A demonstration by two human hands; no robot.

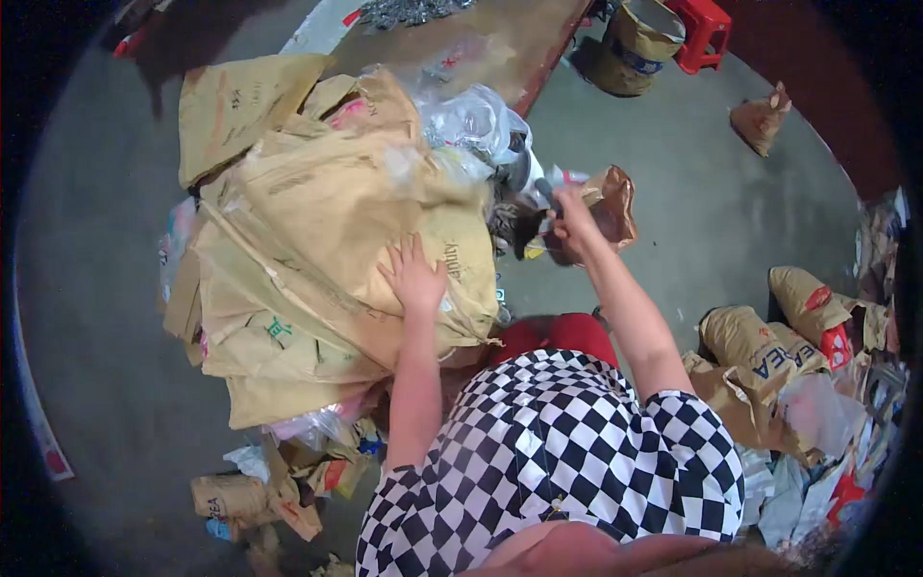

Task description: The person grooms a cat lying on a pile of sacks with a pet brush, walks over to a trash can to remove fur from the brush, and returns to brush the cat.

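Note:
My left hand (415, 276) lies flat with its fingers spread on a large pile of flattened brown paper sacks (327, 221). To the right of the pile, my right hand (574, 223) is closed around a dark handle (546, 192). What the handle belongs to is hard to make out. Just beyond that hand stands an open brown paper bag (615, 207). Crumpled clear plastic (476, 123) lies at the pile's upper right edge, above some dark material (514, 226).
A round paper-wrapped container (635, 48) and a red stool (705, 34) stand at the top right. A small brown bag (761, 120) sits farther right. Filled sacks (750, 351) and mixed scraps lie at the lower right. More scraps and a sack (229, 498) are at the lower left.

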